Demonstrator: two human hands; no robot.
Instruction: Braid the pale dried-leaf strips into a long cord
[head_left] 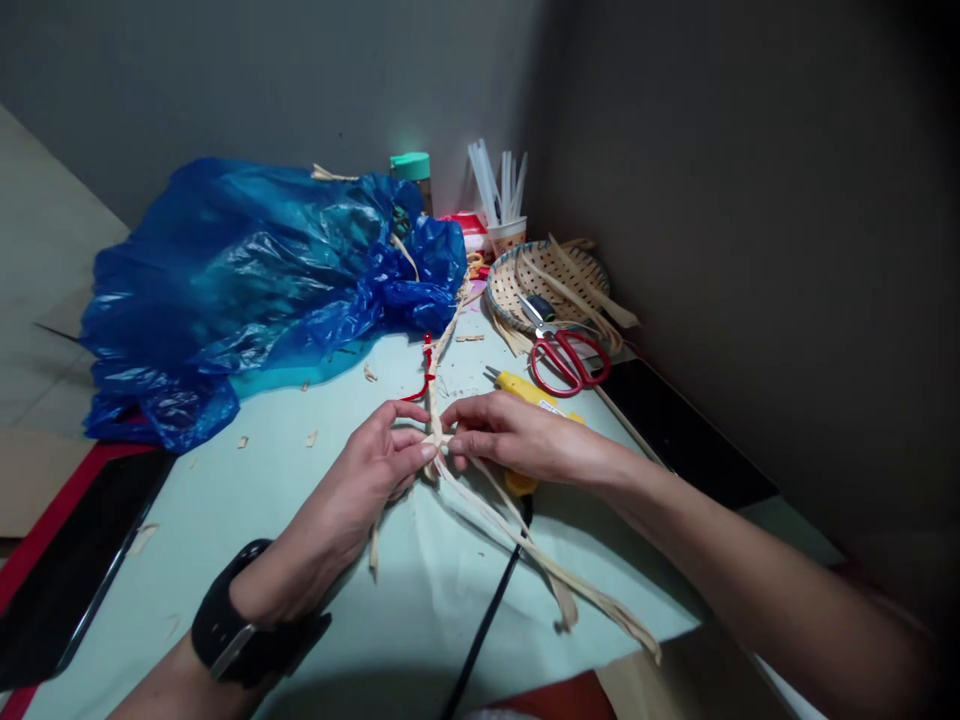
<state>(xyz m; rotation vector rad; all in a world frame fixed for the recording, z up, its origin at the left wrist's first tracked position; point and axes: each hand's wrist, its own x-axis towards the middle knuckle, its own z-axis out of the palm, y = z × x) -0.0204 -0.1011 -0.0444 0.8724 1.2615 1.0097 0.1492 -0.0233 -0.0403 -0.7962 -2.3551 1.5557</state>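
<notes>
A pale plant-fibre braid point(444, 345) runs from the far side of the table towards me. My left hand point(386, 450) pinches its near end between thumb and fingers. From the other side my right hand point(506, 435) grips the strands at the same spot, fingertips almost meeting the left ones. Loose fibre strands point(540, 555) trail from the hands to the lower right, and a short one hangs under my left hand. A red cord point(429, 370) lies beside the braid. Partly under my right hand is a yellow glue gun point(525, 388) with a black cable point(487, 620).
A blue plastic bag point(262, 270) fills the back left. Red-handled scissors point(566, 362) lean on a woven basket point(502, 290) holding fibre strips, back right. Behind stand a paper cup point(508, 236) of glue sticks and a green-lidded jar point(411, 167). Fibre scraps dot the table point(285, 510).
</notes>
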